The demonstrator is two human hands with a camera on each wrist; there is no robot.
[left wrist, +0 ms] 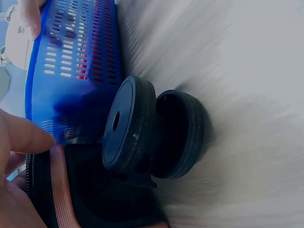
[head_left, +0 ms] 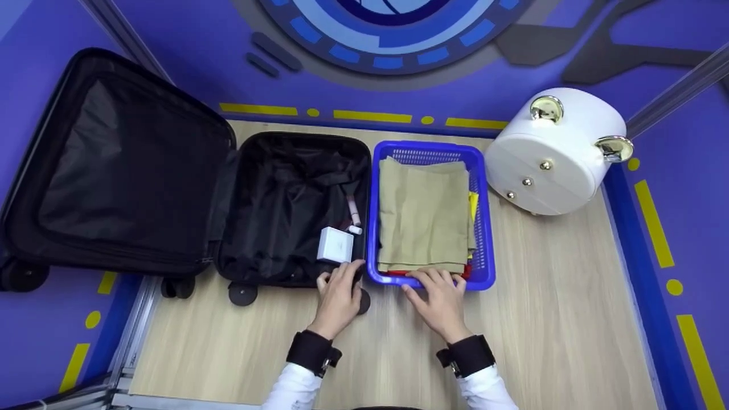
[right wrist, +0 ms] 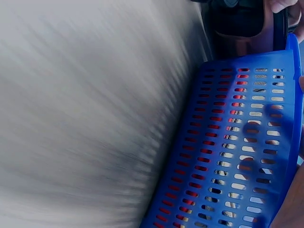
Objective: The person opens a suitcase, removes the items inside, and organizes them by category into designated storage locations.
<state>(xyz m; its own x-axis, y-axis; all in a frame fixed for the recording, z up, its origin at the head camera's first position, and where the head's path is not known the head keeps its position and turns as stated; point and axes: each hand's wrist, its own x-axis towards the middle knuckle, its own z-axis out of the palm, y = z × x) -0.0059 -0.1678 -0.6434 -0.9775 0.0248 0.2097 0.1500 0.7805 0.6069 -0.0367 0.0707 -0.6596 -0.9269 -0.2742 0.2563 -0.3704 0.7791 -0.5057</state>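
Both the left hand (head_left: 337, 299) and right hand (head_left: 441, 302) have fingers pinching a rim, of the black suitcase (head_left: 267, 239) and blue basket (head_left: 373, 228) respectively.

Wood-grain table (head_left: 547, 296); on it suitcase (head_left: 267, 219), basket (head_left: 373, 228), white container (head_left: 561, 145)

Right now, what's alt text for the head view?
A person's left hand holds the near edge of an open black suitcase; the right hand holds a blue basket of folded khaki cloth. A white box lies in the suitcase.
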